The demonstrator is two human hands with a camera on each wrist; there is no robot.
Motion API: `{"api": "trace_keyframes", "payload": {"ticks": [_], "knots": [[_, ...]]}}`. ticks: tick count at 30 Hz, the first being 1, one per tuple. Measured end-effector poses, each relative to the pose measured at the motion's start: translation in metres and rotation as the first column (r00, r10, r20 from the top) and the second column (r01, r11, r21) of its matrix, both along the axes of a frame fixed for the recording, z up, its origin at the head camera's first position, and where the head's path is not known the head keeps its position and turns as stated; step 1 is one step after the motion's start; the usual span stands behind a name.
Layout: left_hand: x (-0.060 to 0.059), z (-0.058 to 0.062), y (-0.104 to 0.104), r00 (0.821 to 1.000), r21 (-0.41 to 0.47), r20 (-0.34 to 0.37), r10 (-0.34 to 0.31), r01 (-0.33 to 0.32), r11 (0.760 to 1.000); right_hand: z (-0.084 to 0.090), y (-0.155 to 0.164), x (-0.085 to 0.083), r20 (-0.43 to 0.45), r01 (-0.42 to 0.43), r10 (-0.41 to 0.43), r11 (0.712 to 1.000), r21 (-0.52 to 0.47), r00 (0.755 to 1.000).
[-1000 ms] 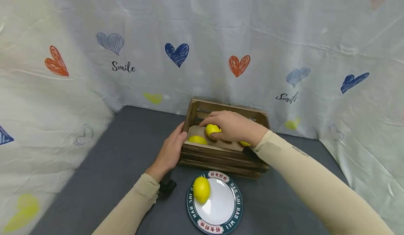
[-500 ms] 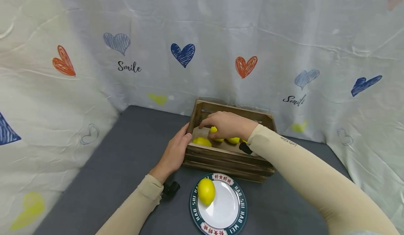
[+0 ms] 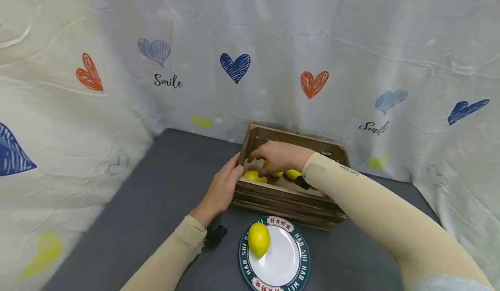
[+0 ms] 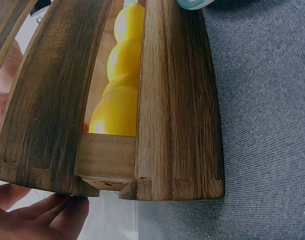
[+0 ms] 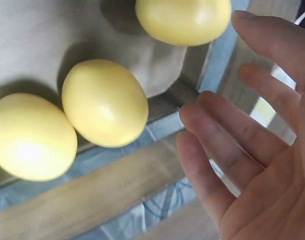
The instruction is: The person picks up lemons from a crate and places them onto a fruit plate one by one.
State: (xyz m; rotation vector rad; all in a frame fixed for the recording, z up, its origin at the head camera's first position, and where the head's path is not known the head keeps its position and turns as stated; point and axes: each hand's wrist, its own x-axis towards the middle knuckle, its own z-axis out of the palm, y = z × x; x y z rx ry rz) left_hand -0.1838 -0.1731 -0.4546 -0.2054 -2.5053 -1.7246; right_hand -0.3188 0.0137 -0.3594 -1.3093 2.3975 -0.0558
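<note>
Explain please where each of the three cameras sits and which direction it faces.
Head: sits high, faces forward and down at the wooden crate and plate; shows both sleeved arms.
Left wrist: sits low beside the crate's end, looks along its slats; shows left hand fingertips.
Right wrist: inside the crate, faces three lemons; shows the right hand, fingers straight.
Shared: all three show the crate and its lemons.

Both arms outstretched — left hand flat, fingers straight; right hand palm down, fingers relaxed.
</note>
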Motion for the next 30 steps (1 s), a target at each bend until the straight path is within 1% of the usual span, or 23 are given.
{"api": "trace_keyframes", "payload": {"ticks": [4,10,13,17,21,25,30], "knots": [[-0.001,0.001,0.002,1.0,-0.007,0.002,-0.005,0.005,1.0,-0.011,-0.002,-0.002,0.035,0.012,-0.012,1.0,0.026,0.999],[0.001,0.002,0.002,1.0,-0.012,0.004,0.004,-0.004,1.0,-0.023,-0.009,-0.005,0.066,-0.01,0.008,0.999,0.039,0.998],[0.001,0.001,0.001,1.0,-0.016,-0.006,0.009,-0.009,1.0,-0.024,-0.013,-0.005,0.087,-0.022,0.018,0.999,0.044,0.996],[0.0,0.0,0.0,1.0,-0.012,-0.012,-0.001,0.001,1.0,-0.025,-0.015,-0.005,0.091,-0.032,0.027,0.998,0.057,0.995],[0.0,-0.001,0.0,1.0,-0.012,-0.021,0.002,-0.003,1.0,-0.025,-0.014,-0.004,0.104,-0.016,0.01,0.998,0.06,0.995],[0.0,0.0,0.0,1.0,-0.013,-0.024,0.001,-0.001,1.0,-0.026,-0.012,-0.003,0.121,-0.009,0.002,0.999,0.052,0.993],[0.001,0.001,0.0,1.0,0.001,-0.031,-0.004,0.004,1.0,-0.031,-0.011,-0.001,0.125,-0.025,0.021,0.999,0.029,0.992]]}}
